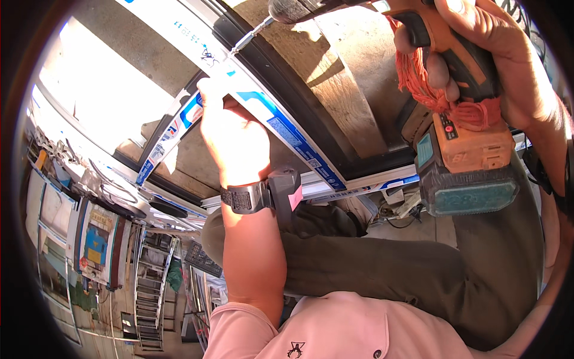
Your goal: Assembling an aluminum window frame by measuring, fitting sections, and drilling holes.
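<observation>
My right hand (519, 72) is wrapped round the grip of an orange and black cordless drill (475, 146), a finger by its trigger. Red cord is wound about the handle, and a thick battery sits at its base. The long silver bit (251, 37) slants down to the left, its tip at the edge of a metal frame bar (284, 128) covered in blue and white film. My left hand (234, 134) is closed at the joint between this bar and a shorter crossbar (161, 143). Glare washes out its fingers; it seems to grip the crossbar's end.
Wooden boards (350, 90) lie under the frame. My bent leg (371, 263) is close beneath the work. Down at the left stand a ladder (152, 287) and a machine with a blue panel (95, 245). Cables (113, 179) lie tangled near it.
</observation>
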`<state>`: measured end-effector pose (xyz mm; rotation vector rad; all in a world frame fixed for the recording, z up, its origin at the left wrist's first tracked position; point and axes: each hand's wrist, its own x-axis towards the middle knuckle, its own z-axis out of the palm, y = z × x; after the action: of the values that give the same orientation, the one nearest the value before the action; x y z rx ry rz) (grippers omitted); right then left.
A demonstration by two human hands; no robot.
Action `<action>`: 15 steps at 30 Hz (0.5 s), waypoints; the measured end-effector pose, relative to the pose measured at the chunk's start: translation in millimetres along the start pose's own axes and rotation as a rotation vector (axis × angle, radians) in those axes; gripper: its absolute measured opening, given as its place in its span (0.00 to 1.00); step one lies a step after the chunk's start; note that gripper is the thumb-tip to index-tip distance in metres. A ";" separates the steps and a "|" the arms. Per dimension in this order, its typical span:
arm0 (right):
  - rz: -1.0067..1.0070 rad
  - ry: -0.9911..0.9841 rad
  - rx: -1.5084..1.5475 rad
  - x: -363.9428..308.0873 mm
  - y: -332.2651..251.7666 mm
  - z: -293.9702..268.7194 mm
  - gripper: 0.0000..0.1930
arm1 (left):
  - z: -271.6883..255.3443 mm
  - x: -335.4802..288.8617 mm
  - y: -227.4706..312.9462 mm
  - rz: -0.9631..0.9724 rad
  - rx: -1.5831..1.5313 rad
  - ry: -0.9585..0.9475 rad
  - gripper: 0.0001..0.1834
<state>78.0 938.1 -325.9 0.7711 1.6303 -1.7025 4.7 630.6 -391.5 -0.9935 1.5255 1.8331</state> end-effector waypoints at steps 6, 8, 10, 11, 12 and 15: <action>0.198 -0.121 0.404 13.4 44.0 -1.1 0.34 | -23.2 1.3 0.1 0.002 -0.031 0.158 0.14; 0.253 -0.134 0.523 29.7 28.0 15.1 0.33 | -28.3 2.1 -1.3 0.189 0.615 0.002 0.10; 0.179 0.035 0.590 28.0 34.7 38.1 0.29 | -26.2 3.9 -0.8 0.010 0.063 0.032 0.10; 0.179 0.049 0.590 25.7 32.8 32.0 0.29 | -16.1 -1.5 -3.3 -0.001 0.034 0.055 0.11; 0.215 0.030 0.556 23.5 30.6 24.1 0.29 | -9.0 -2.0 -6.5 -0.014 0.005 0.079 0.12; 0.310 -0.067 0.487 20.3 25.1 3.8 0.30 | -0.2 -0.6 -10.6 0.208 0.452 0.180 0.19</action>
<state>85.3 932.7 -357.1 1.1166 0.9907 -1.8852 13.5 632.6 -397.1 -0.8201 2.1007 1.4511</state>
